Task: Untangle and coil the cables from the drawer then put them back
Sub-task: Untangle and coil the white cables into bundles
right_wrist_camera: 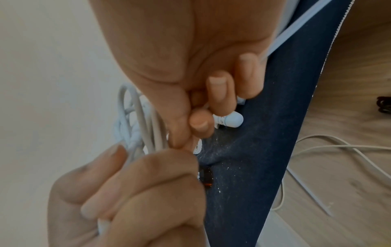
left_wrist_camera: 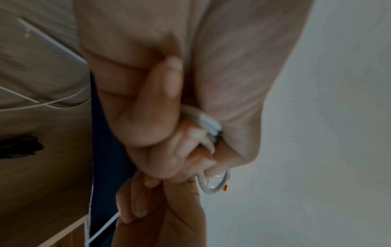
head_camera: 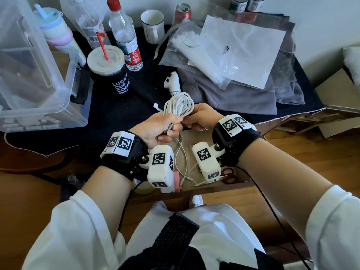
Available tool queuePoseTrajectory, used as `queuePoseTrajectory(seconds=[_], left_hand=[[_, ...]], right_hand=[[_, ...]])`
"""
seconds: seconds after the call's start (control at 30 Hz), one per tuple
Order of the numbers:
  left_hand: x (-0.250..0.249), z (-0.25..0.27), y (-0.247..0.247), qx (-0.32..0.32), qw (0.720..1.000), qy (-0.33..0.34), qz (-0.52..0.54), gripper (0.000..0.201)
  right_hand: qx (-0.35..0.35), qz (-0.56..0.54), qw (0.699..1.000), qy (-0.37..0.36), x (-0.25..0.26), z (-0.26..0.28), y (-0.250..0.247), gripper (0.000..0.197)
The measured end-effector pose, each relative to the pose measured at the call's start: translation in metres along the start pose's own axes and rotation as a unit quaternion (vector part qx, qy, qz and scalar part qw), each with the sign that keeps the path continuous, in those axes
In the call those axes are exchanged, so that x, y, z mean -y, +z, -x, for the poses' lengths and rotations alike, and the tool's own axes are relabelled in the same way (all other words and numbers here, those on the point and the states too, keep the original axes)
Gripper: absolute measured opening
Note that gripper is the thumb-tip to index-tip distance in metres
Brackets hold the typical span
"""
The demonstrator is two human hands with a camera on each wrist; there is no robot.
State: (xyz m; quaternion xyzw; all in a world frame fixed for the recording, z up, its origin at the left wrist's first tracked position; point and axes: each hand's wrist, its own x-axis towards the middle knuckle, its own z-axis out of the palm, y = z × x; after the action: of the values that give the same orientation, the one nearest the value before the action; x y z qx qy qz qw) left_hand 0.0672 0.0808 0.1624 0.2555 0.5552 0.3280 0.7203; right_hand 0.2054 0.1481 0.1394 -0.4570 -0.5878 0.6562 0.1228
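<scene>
A coil of white cable (head_camera: 178,105) stands up between both hands, over the front edge of a dark-clothed table. My left hand (head_camera: 161,127) grips the coil's lower end in a fist; the strands show between its fingers (left_wrist_camera: 209,132). My right hand (head_camera: 196,118) pinches a thin white zip tie beside the coil (right_wrist_camera: 135,120). The tie's head (head_camera: 156,105) sticks out to the coil's left. Below the hands is an open wooden drawer (head_camera: 196,138) with a loose white cable (head_camera: 183,158) lying in it.
Red-handled scissors (head_camera: 228,176) lie in the drawer's right part. On the table are a clear plastic box (head_camera: 39,78), a coffee cup (head_camera: 113,75), bottles (head_camera: 125,36), a white controller (head_camera: 171,80) and plastic bags (head_camera: 224,51) on grey cloth.
</scene>
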Motion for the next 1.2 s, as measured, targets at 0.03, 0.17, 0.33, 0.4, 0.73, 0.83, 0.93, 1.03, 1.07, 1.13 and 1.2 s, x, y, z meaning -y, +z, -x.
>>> queuePoseTrajectory(seconds=[0.03,0.17,0.33,0.4,0.73,0.83,0.93,1.03,1.07,1.13,1.2], left_hand=[[0.0,0.0,0.001,0.002,1.0,-0.003,0.001,0.024],[0.001,-0.002,0.002,0.001,1.0,-0.013,0.005,0.024],[0.003,-0.005,0.0,-0.043,0.999,0.018,-0.018,0.024],[0.004,-0.007,-0.003,-0.068,0.997,0.039,-0.011,0.021],[0.007,-0.012,-0.026,-0.128,0.984,0.045,0.115,0.022],[0.008,-0.012,-0.024,-0.119,0.985,0.041,0.116,0.021],[0.01,-0.013,-0.02,-0.108,0.988,0.041,0.103,0.022],[0.012,-0.015,-0.02,-0.118,0.987,0.041,0.1,0.022],[0.012,-0.015,-0.02,-0.124,0.987,0.04,0.095,0.023],[0.014,-0.016,-0.02,-0.129,0.987,0.038,0.086,0.022],[0.015,-0.017,-0.019,-0.122,0.988,0.039,0.083,0.021]], right_hand=[[0.0,0.002,1.0,0.005,-0.001,-0.001,0.0,0.027],[0.003,-0.002,1.0,0.005,-0.003,0.0,-0.001,0.028],[0.005,-0.012,1.0,-0.007,-0.005,0.003,0.0,0.017],[0.022,-0.029,0.999,-0.013,-0.003,0.003,0.001,0.009],[0.064,-0.179,0.978,-0.091,0.014,0.011,-0.01,0.012],[0.033,-0.137,0.98,-0.139,0.014,0.008,-0.005,0.011],[-0.045,-0.037,0.983,-0.174,0.012,0.004,-0.001,0.024],[-0.03,-0.003,0.982,-0.185,0.014,0.006,0.0,0.028],[-0.014,-0.011,0.981,-0.191,0.015,0.008,0.001,0.027],[0.002,-0.026,0.981,-0.194,0.016,0.007,0.002,0.026],[0.009,-0.041,0.983,-0.181,0.018,0.006,0.005,0.027]])
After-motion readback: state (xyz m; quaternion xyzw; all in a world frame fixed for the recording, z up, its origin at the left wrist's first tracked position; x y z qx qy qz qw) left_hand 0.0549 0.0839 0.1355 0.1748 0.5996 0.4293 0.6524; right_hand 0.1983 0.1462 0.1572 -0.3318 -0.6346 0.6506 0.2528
